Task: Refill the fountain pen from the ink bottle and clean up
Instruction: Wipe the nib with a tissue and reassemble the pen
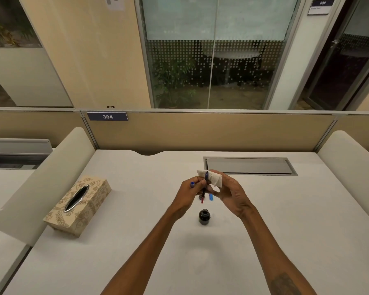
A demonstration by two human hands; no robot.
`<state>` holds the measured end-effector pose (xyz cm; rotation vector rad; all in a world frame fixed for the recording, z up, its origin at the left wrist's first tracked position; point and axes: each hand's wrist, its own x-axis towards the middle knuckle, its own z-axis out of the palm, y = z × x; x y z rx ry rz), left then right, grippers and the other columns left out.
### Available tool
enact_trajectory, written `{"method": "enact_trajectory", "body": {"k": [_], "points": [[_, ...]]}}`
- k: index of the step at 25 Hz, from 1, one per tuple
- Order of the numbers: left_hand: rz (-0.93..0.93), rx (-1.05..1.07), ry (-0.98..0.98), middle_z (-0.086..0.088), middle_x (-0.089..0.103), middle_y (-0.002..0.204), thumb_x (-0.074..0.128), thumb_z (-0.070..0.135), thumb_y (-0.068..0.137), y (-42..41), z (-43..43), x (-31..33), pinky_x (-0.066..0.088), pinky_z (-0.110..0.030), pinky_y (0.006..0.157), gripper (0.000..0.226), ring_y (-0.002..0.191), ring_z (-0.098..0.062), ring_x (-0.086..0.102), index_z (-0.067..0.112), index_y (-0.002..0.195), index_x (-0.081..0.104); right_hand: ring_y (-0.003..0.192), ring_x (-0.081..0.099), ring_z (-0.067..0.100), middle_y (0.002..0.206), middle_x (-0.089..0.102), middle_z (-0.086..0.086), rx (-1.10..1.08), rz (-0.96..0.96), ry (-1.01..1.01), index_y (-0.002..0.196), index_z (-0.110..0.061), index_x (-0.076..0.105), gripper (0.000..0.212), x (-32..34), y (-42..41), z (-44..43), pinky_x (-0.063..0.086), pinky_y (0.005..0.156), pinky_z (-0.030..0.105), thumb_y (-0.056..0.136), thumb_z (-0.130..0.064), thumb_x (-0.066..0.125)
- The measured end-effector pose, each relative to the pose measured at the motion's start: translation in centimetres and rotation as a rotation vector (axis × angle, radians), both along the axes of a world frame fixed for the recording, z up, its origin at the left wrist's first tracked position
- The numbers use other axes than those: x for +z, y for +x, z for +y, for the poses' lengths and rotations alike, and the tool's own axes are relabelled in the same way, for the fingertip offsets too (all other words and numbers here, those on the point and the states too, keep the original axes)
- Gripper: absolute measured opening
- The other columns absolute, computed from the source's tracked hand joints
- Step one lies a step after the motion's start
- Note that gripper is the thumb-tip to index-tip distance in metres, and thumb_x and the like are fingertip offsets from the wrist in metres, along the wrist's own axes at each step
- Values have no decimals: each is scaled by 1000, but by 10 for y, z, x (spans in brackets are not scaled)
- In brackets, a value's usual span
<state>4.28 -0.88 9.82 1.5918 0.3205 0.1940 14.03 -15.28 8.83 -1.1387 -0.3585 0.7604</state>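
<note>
My left hand [192, 191] grips the fountain pen section [204, 189], held upright with its nib end up and a thin converter with a red tip hanging below. A blue piece [192, 184] pokes out of the same fist. My right hand [226, 191] pinches a folded white tissue [214, 177] against the nib end. The open ink bottle [204, 217], small and dark, stands on the desk just below both hands. A blue pen part [211, 196] and a small dark cap [200, 196] lie on the desk behind the bottle, partly hidden by my hands.
A patterned beige tissue box [79, 206] sits at the left of the white desk [136, 241]. A grey cable hatch [249, 166] is set into the desk at the back right. Curved dividers flank the desk, and a tan partition closes the back.
</note>
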Motion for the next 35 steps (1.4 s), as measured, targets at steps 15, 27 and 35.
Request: {"method": "enact_trajectory", "body": {"k": [15, 27, 35], "points": [[-3, -30, 56, -16, 74, 108, 50, 28, 101, 10, -6, 10, 52, -14, 84, 30, 98, -20, 73, 8, 118, 65, 124, 58, 23, 131, 66, 4, 55, -200, -76, 124, -18, 68, 42, 8, 4, 8, 50, 98, 36, 93, -45, 54], [-3, 11, 152, -17, 74, 111, 51, 27, 100, 16, -7, 16, 50, -37, 104, 36, 104, -26, 72, 4, 125, 64, 127, 56, 16, 129, 66, -6, -125, -328, -135, 118, -14, 71, 41, 12, 2, 16, 39, 106, 25, 92, -42, 56], [1, 254, 156, -11, 78, 97, 65, 31, 92, 17, -18, 15, 58, -35, 92, 28, 90, -20, 75, 10, 109, 73, 143, 35, 19, 144, 49, -11, -284, -352, -208, 104, -35, 73, 18, 20, -10, 27, 45, 84, 4, 91, -33, 62]]}}
